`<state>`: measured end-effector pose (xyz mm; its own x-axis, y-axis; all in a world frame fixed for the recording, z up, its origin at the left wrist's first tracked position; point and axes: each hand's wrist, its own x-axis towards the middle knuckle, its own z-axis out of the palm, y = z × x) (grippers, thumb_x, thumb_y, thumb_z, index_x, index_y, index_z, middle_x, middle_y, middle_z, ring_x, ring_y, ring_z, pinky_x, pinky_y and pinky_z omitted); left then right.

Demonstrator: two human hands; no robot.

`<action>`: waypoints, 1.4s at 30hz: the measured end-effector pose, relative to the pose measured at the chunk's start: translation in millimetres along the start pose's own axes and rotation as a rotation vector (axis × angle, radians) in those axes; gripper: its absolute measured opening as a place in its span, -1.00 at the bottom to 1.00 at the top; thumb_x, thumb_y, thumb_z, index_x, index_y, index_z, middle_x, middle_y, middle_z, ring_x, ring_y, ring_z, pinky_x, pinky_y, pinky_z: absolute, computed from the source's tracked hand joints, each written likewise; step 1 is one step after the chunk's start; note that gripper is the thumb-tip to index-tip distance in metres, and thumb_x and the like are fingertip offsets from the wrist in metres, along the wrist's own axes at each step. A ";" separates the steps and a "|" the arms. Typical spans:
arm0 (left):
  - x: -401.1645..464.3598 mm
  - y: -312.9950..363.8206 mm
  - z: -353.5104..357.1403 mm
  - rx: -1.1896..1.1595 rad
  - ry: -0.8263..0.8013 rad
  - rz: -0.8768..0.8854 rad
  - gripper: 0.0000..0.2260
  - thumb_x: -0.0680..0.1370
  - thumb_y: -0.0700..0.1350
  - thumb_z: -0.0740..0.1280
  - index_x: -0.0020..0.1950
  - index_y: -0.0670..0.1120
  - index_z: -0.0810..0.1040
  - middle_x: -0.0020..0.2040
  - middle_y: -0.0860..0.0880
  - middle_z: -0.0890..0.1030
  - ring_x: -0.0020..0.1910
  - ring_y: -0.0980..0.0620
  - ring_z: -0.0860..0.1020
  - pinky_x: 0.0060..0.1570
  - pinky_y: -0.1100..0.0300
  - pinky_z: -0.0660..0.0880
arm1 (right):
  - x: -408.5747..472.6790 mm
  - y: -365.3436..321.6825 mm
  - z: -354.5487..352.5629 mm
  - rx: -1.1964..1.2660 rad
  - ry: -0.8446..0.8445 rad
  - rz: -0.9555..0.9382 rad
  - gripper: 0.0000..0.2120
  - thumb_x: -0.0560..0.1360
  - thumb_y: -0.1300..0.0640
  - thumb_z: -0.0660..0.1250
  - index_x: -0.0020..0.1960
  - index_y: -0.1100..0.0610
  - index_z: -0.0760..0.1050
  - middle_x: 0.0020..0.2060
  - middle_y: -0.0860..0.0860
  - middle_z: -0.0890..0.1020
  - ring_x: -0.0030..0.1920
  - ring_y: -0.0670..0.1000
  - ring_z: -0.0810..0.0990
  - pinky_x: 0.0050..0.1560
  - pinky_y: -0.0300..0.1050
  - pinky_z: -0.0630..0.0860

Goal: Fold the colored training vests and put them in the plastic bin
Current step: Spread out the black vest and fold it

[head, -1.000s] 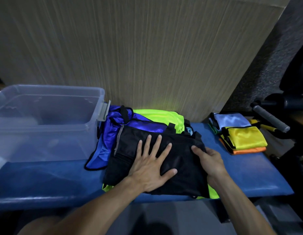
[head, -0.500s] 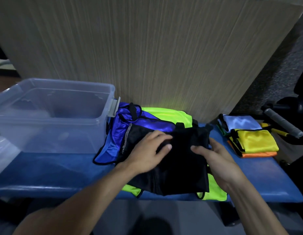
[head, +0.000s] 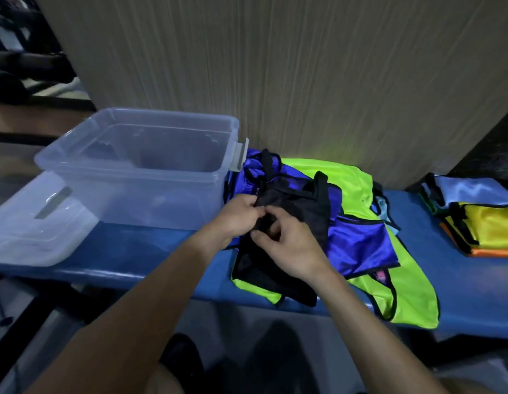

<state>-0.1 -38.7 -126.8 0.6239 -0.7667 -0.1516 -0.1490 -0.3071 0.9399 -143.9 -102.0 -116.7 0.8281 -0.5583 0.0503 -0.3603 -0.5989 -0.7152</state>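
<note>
Both my left hand point(head: 238, 216) and right hand point(head: 287, 245) pinch the black vest point(head: 298, 211) mid-fold, plastic bin point(head: 127, 177) to their left looks empty, so lots left.

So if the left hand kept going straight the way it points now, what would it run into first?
The left hand points right and slightly away, already gripping the black vest. Going straight on, it would push into that vest's bunched fabric first, then probably the blue vest beyond it; depth is unclear.

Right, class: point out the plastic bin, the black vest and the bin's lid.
plastic bin point(head: 150, 191), head view, on its near clear wall.
black vest point(head: 301, 211), head view, on the mesh right of the hands.
lid point(head: 28, 237), head view, on its flat top.
</note>
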 end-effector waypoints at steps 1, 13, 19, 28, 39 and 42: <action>0.1 -2.0 -0.3 0.029 0.002 0.000 -0.85 0.60 -0.22 0.32 -0.07 -0.08 0.67 -0.06 -0.13 0.73 -0.07 -0.08 0.65 0.14 -0.08 0.56 | -5.9 4.9 -3.7 -0.075 0.013 -0.057 -0.46 0.50 -0.09 0.43 0.44 -0.02 0.43 -0.26 -0.13 0.58 -0.18 -0.02 0.60 -0.09 -0.10 0.49; -22.7 1.7 4.9 0.769 0.339 0.383 -0.62 0.58 -0.10 0.34 0.39 -0.04 0.41 0.28 -0.07 0.46 0.20 -0.14 0.49 0.14 -0.09 0.53 | -80.9 55.3 2.8 -0.678 0.128 -0.323 -0.42 0.37 -0.28 0.33 0.33 -0.07 0.51 0.26 -0.04 0.48 0.26 0.12 0.45 0.07 0.12 0.51; -62.6 -16.2 4.2 0.888 -0.279 0.678 -0.78 0.63 0.14 0.27 0.22 0.13 0.56 0.08 0.16 0.50 0.09 0.15 0.46 0.10 0.04 0.50 | -90.9 62.8 8.1 -0.791 0.231 -0.267 -0.44 0.39 -0.28 0.32 0.33 -0.08 0.50 0.29 0.02 0.51 0.07 0.20 0.53 -0.05 0.14 0.51; -64.9 -46.1 -15.4 0.819 -0.310 0.609 -0.65 0.67 0.11 0.24 0.46 0.13 0.47 0.33 0.24 0.42 0.32 0.27 0.36 0.34 0.28 0.31 | -94.4 79.2 -7.1 -0.616 0.204 -0.409 -0.40 0.31 0.17 0.38 0.35 -0.07 0.49 0.32 -0.02 0.50 -0.05 0.10 0.64 -0.13 0.05 0.58; -85.7 -23.2 -3.9 0.923 -0.226 0.492 -0.36 0.48 0.45 0.24 0.47 0.17 0.42 0.27 0.25 0.45 0.27 0.21 0.40 0.29 0.20 0.39 | -70.1 63.4 -10.0 -0.349 0.329 -0.437 -0.83 0.56 0.01 0.32 0.11 -0.05 0.61 0.02 -0.15 0.59 -0.12 0.02 0.61 -0.16 0.03 0.50; -88.0 -17.4 11.8 1.025 -0.017 0.519 -0.48 0.52 0.22 0.32 0.46 0.13 0.42 0.26 0.14 0.53 0.26 0.03 0.49 0.21 0.04 0.48 | -61.7 43.7 -22.6 -0.160 0.374 -0.397 -0.86 0.56 0.03 0.34 0.07 0.01 0.63 -0.04 -0.14 0.63 -0.10 0.00 0.60 -0.10 0.07 0.53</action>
<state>-61.5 27.4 -133.5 0.2952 -0.9403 0.1696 -0.9445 -0.2603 0.2005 -220.5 -106.7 -135.3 0.7152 -0.4205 0.5582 -0.1370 -0.8676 -0.4780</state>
